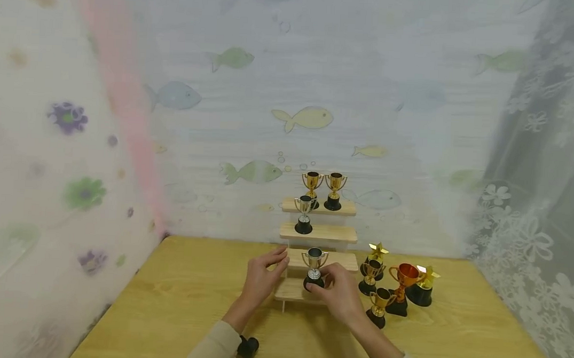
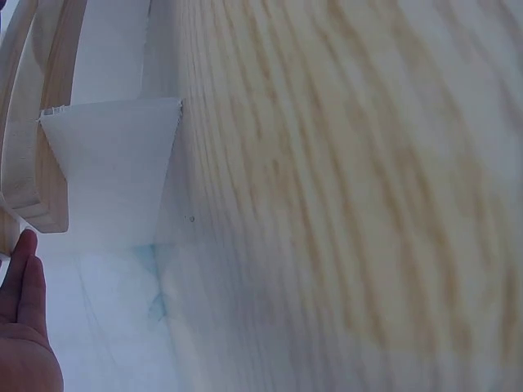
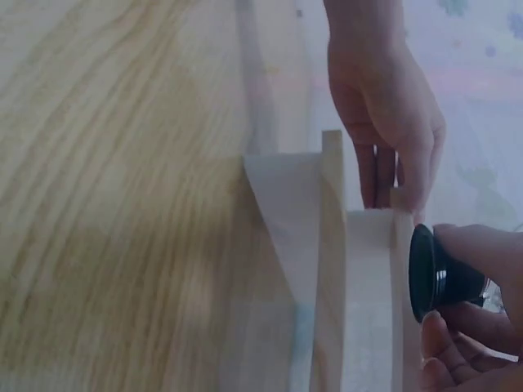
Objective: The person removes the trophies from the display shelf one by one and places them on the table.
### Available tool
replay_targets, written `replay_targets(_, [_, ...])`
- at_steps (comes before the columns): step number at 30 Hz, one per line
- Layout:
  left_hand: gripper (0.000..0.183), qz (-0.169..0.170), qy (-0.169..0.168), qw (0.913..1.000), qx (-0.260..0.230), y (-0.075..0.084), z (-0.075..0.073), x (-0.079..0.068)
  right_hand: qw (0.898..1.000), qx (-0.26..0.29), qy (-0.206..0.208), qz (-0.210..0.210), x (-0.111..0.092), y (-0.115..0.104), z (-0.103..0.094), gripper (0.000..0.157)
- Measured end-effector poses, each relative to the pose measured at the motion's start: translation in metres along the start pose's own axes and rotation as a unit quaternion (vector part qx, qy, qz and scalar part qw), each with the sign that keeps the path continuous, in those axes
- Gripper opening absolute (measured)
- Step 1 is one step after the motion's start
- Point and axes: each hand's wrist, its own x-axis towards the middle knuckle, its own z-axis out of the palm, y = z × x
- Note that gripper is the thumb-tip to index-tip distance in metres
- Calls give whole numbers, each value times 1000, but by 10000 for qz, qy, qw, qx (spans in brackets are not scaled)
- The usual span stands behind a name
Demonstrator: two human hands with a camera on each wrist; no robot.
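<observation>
My right hand pinches the black base of a small silver trophy cup, which is upright in front of the lower tiers of a stepped wooden shelf. In the right wrist view the trophy's black base faces a tier's edge; whether it touches wood I cannot tell. My left hand is at the shelf's left end, its straight fingers against or very near a tier's end. Another silver trophy stands one tier below two gold trophies on the top tier.
Right of the shelf stand several trophies: two gold cups, a red-orange cup and two gold star trophies. The wooden table meets a fish-patterned curtain behind. A lace curtain hangs at the right.
</observation>
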Motion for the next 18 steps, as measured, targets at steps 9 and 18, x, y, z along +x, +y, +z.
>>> replay_targets(9, [26,-12,-10,9999,161,1,-1,10,9985,326,-403,-150,-6,-5,5,27])
replay_targets(18, [25,-42,54,9999,138,-1,-1,2,9962,171,-841,-156,-17,-6,14,32])
